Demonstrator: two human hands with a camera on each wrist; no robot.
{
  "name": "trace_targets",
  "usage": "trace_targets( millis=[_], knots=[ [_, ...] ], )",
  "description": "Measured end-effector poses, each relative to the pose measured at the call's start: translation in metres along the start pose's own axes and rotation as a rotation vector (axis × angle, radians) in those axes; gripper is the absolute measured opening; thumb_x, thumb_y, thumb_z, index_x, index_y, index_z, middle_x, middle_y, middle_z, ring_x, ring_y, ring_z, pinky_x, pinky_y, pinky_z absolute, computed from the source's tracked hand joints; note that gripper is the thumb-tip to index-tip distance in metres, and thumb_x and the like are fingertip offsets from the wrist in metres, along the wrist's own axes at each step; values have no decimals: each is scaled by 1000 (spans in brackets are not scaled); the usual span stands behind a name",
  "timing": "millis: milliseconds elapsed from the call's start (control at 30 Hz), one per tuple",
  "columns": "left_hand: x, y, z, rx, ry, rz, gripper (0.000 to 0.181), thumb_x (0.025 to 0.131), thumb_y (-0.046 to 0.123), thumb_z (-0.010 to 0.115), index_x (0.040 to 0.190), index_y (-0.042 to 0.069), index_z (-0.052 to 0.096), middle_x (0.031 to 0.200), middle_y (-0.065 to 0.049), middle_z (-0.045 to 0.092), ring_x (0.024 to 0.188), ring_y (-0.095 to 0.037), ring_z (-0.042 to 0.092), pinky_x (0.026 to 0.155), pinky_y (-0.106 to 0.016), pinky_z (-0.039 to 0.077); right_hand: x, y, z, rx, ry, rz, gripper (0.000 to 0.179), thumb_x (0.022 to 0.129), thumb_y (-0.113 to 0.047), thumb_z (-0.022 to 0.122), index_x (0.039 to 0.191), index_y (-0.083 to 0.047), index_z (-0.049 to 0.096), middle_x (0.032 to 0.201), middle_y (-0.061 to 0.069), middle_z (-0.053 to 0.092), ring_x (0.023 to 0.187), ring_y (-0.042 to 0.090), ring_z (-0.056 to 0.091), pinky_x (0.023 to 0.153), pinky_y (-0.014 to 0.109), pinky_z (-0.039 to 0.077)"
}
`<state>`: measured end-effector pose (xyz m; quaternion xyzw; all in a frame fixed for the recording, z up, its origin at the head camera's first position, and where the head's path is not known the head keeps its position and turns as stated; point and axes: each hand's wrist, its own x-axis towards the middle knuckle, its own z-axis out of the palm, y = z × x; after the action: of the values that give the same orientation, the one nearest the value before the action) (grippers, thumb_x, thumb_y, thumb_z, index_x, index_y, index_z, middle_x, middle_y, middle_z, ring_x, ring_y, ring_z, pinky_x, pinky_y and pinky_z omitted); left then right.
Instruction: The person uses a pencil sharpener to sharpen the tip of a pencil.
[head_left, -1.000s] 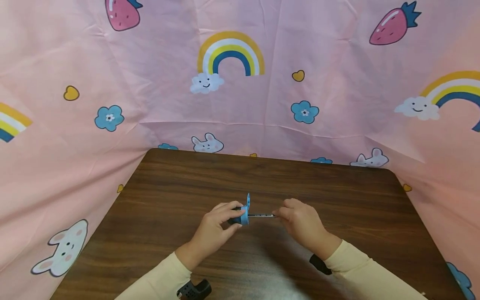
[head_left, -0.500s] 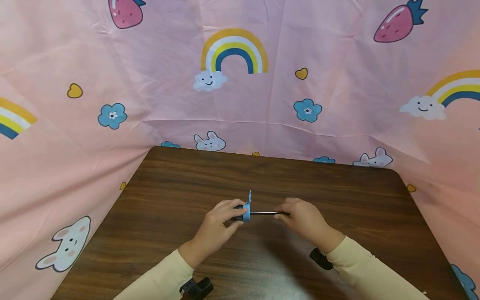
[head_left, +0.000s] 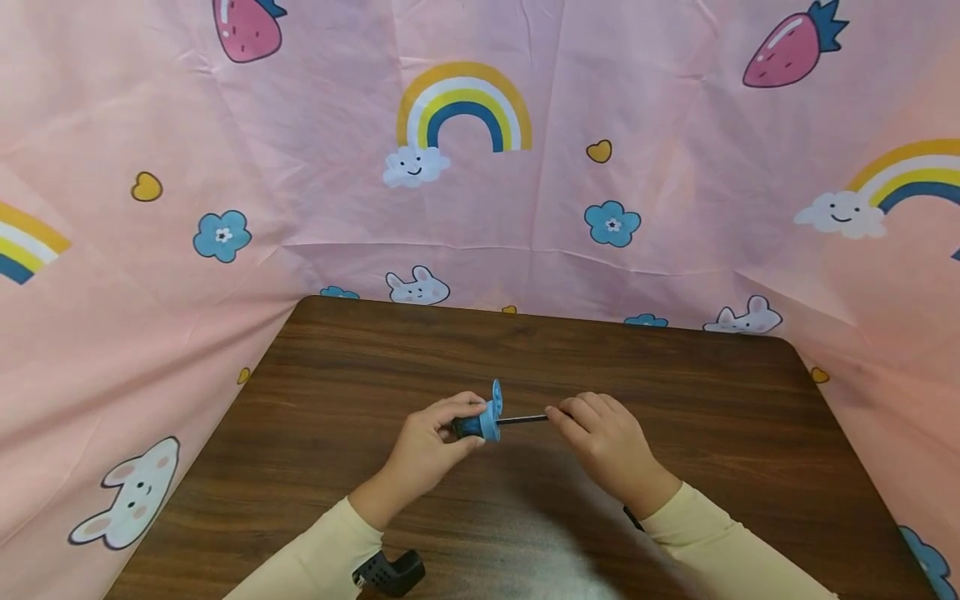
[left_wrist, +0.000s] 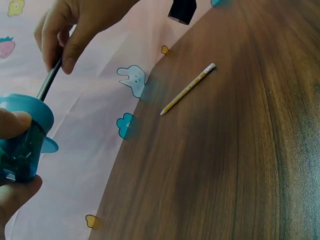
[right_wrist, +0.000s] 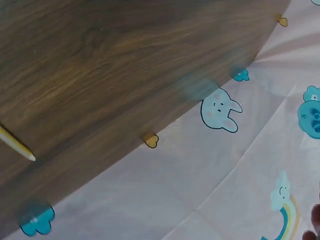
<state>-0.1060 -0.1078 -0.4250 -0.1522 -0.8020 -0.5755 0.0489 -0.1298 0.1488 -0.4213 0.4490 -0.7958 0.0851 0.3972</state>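
Between the thumb and fingers of my left hand (head_left: 416, 454) is a pencil sharpener (head_left: 491, 421) with a blue top and a dark see-through tub. Its blue flip lid (head_left: 497, 395) stands up, open. A dark pencil (head_left: 523, 420) runs into the sharpener's top, its inner end hidden. My right hand (head_left: 606, 442) pinches the pencil's other end, and in the left wrist view the fingertips grip it a short way from the sharpener (left_wrist: 25, 135). The right wrist view catches only the lid (right_wrist: 311, 119) and a bit of fingers at its right edge.
A yellow-and-white pencil (left_wrist: 188, 89) lies on the wooden table (head_left: 375, 350); it does not show in the head view. Patterned pink cloth (head_left: 337, 125) hangs round the table's back and sides. Black wrist devices (head_left: 390, 573) are strapped below the sleeves.
The right hand has turned about the pencil, its fingers now curled further over the end. Sharpener and pencil have tilted slightly, the pencil's outer end now higher in the view.
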Motion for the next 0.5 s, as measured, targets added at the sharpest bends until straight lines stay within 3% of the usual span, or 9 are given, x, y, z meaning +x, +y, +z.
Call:
trace_targets(
  millis=[133, 233, 267, 367, 433, 500],
  knots=[
    [-1, -2, 1, 65, -24, 91, 37, 78, -5, 76, 114, 3, 71, 121, -6, 65, 109, -24, 61, 75, -24, 56, 1, -5, 1, 12, 10, 38, 16, 94, -3, 59, 89, -2, 74, 77, 4, 56, 64, 16, 50, 49, 25, 44],
    [-1, -5, 1, 172, -36, 213, 37, 76, -5, 77, 112, 3, 72, 120, -7, 66, 108, -24, 61, 72, -24, 56, 4, -9, -2, 123, -77, 171, 6, 77, -2, 76, 81, -6, 74, 70, -1, 53, 59, 12, 49, 45, 21, 39],
    [-2, -5, 1, 210, -38, 253, 38, 75, -5, 78, 111, 4, 73, 120, -6, 66, 109, -24, 60, 70, -22, 55, 5, -9, -4, 198, -139, 236, 11, 72, -2, 80, 80, -7, 74, 69, -2, 53, 59, 10, 50, 45, 19, 39],
    [-2, -7, 1, 316, -43, 390, 38, 73, -6, 80, 108, 4, 74, 119, -6, 66, 110, -24, 60, 65, -20, 52, 9, -4, -10, 511, -367, 465, 7, 75, -7, 80, 80, -8, 75, 72, -6, 61, 62, 4, 56, 52, 18, 45],
    [-2, -9, 1, 362, -47, 475, 37, 71, -5, 81, 107, 5, 75, 118, -5, 67, 111, -23, 60, 70, -20, 54, 12, 3, -13, 757, -524, 644, 4, 80, -8, 76, 81, -5, 75, 69, -6, 61, 59, 3, 53, 51, 19, 44],
    [-2, -11, 2, 381, -45, 553, 37, 70, -6, 81, 105, 4, 75, 116, -6, 67, 110, -23, 60, 77, -23, 55, 14, 10, -13, 939, -640, 779, 8, 83, -8, 74, 81, -1, 74, 66, -5, 60, 56, 4, 48, 50, 21, 41]
  ],
)
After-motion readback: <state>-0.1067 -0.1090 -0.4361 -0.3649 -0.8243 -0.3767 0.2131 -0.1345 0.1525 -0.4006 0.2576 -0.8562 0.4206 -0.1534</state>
